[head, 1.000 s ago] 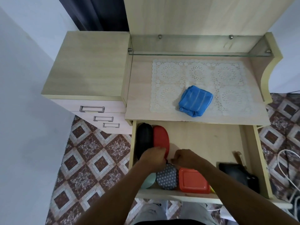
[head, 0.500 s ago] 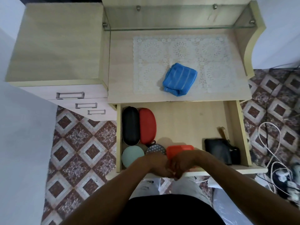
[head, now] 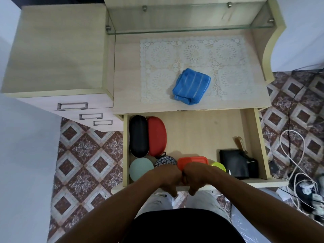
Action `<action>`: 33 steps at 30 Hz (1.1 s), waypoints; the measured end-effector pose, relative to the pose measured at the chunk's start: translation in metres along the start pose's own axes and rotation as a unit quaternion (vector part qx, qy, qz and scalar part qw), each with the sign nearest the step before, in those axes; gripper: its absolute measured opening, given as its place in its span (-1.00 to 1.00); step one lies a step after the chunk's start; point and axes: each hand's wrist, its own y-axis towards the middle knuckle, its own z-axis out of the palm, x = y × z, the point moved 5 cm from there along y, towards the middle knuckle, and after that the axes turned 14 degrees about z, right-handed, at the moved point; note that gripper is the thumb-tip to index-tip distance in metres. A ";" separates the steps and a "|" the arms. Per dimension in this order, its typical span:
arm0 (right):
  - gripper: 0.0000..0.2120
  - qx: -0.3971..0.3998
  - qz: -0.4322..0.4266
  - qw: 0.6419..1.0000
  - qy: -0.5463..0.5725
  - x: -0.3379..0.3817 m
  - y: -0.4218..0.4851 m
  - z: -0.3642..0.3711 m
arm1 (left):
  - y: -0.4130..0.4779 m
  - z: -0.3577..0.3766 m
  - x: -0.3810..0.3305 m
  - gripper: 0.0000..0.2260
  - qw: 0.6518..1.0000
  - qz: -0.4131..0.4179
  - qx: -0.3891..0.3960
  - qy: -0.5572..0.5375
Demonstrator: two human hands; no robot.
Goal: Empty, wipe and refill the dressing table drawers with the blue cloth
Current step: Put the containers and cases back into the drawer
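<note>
Pale wood-grain dressing table (head: 126, 95) seen from above, with its wide drawer (head: 201, 130) pulled out toward the person. Folded blue cloth (head: 191, 86) lies on a white lace mat (head: 192, 55) on the tabletop, well apart from both hands. Left hand (head: 168, 176) and right hand (head: 195, 178) sit knuckle to knuckle at the middle of the drawer's front edge, fingers curled down over it; whether they grip the edge or merely rest on it cannot be told, since the fingertips are hidden below the rim.

Drawer contents, left side: a black oval case (head: 138, 135) against the left wall, a red oval case (head: 157, 135) touching it on the right. Nearer the front: a pale green round case (head: 140, 168), a dark patterned round pouch (head: 165, 161) partly covered by the left hand, and an orange lidded box (head: 192, 160) partly covered by both hands. A yellow-green item (head: 219, 166) shows just beside the box, too hidden to identify. Right front corner: a black pouch (head: 235, 163) with a brown-handled object (head: 241, 143) behind it. The middle and rear of the drawer floor are bare wood.

Left of the drawer, a side cabinet (head: 57, 50) carries three closed small drawers with metal handles (head: 72, 106). A glass shelf (head: 184, 30) spans the back of the tabletop. White cables (head: 296, 155) lie on the patterned tile floor (head: 87, 155) at right.
</note>
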 end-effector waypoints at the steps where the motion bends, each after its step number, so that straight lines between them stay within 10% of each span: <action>1: -0.62 -0.001 -0.002 1.000 0.002 0.000 0.000 -0.002 | 0.000 -0.002 0.001 -0.68 1.000 -0.001 0.000 0.002; 19: -0.75 -0.205 0.011 0.979 0.009 -0.021 -0.008 -0.075 | -0.014 -0.079 0.028 -0.84 0.978 -0.051 -0.124 0.158; 24: -0.77 -0.305 0.056 0.951 0.003 -0.040 -0.012 -0.101 | -0.027 -0.109 0.047 -0.31 0.937 -0.117 -0.219 0.246; 33: -0.05 -0.442 0.217 0.869 0.054 -0.078 -0.022 -0.127 | -0.030 -0.139 0.079 0.07 0.905 -0.266 -0.243 0.228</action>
